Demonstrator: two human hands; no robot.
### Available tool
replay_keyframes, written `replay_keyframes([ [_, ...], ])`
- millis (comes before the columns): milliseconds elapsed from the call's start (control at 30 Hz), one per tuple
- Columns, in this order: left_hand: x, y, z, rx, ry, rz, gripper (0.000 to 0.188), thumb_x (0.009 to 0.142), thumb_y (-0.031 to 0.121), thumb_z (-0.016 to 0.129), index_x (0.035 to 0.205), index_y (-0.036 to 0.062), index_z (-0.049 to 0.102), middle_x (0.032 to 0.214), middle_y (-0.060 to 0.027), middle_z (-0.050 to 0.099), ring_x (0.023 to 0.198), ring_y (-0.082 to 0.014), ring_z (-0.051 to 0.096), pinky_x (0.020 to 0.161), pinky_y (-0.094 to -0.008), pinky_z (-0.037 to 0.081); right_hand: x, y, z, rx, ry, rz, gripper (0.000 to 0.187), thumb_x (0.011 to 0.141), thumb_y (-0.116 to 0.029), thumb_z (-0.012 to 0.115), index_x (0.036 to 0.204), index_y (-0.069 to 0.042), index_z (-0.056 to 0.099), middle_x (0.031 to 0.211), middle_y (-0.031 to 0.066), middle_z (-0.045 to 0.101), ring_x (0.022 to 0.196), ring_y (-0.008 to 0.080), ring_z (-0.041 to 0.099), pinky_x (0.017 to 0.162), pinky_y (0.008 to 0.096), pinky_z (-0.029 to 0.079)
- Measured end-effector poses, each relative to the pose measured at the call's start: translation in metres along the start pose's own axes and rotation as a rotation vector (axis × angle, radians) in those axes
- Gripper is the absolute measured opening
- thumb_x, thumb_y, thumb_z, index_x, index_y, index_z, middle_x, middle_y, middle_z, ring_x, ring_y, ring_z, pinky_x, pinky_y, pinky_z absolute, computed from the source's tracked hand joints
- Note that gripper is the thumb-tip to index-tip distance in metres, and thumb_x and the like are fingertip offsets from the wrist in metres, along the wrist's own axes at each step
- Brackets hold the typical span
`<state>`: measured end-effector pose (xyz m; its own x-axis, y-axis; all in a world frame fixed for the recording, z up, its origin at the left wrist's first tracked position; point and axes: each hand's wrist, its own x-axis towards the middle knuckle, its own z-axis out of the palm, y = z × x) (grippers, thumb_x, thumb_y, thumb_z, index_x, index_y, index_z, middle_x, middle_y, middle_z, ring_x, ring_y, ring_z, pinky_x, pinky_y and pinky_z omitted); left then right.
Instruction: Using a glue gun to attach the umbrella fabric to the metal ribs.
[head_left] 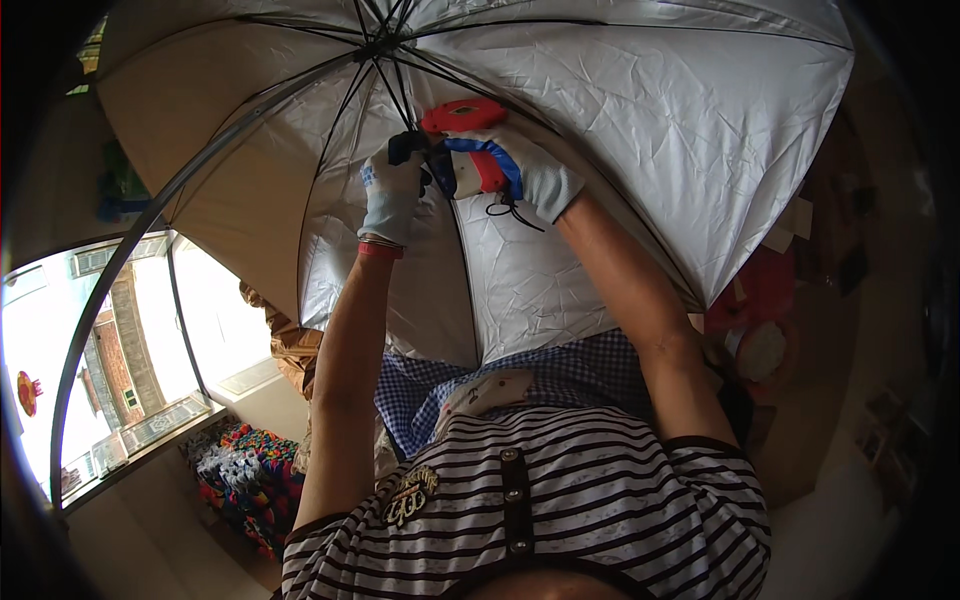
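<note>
An open umbrella [570, 90] with a silvery lining and dark ribs spreads before me, its inside facing me. In a white glove with dark blue on the fingers, my left hand [392, 185] is closed on an umbrella rib below the hub [383, 45]. Close beside it, my right hand [525, 170], gloved in white and blue, is closed around a red-handled, pliers-like tool [465, 114]. A thin black cord loop [512, 212] hangs by this hand. The tool's dark front end is near the left fingertips; whether it touches the rib is hard to see.
The grey curved umbrella shaft [150, 222] sweeps down on the left, past a bright window [135, 330]. Blue checked cloth [590, 368] covers my lap. Colourful patterned fabric [250, 480] lies lower left. Red and white items [762, 350] stand in shadow at right.
</note>
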<state>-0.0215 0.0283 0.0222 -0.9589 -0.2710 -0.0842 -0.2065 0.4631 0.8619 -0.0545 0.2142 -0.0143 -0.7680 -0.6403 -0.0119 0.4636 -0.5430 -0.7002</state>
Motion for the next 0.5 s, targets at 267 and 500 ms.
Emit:
replay_keyframes([
  [267,-0.001,0.004,-0.002,0.035,-0.052,0.072,0.015,0.087,0.009,0.061,0.096,0.0018,0.070,0.069,-0.0017,0.065,0.054,-0.0072,0.056,0.046,-0.0240,0.041,-0.004,-0.017,0.009,-0.101,0.008,0.076,0.031,0.092,-0.018,0.060,0.119,-0.002,0.059,0.109,0.0044,0.067,0.094,0.0132,0.064,0.085,0.0284,0.051],
  [500,0.006,-0.005,-0.002,0.184,-0.072,0.148,0.016,0.090,0.011,0.060,0.100,0.0046,0.070,0.073,-0.0015,0.066,0.051,-0.0076,0.055,0.043,-0.0213,0.038,0.023,-0.013,0.004,-0.261,0.160,0.401,0.020,0.092,-0.017,0.059,0.107,-0.005,0.062,0.100,0.0044,0.068,0.086,0.0145,0.065,0.078,0.0279,0.051],
])
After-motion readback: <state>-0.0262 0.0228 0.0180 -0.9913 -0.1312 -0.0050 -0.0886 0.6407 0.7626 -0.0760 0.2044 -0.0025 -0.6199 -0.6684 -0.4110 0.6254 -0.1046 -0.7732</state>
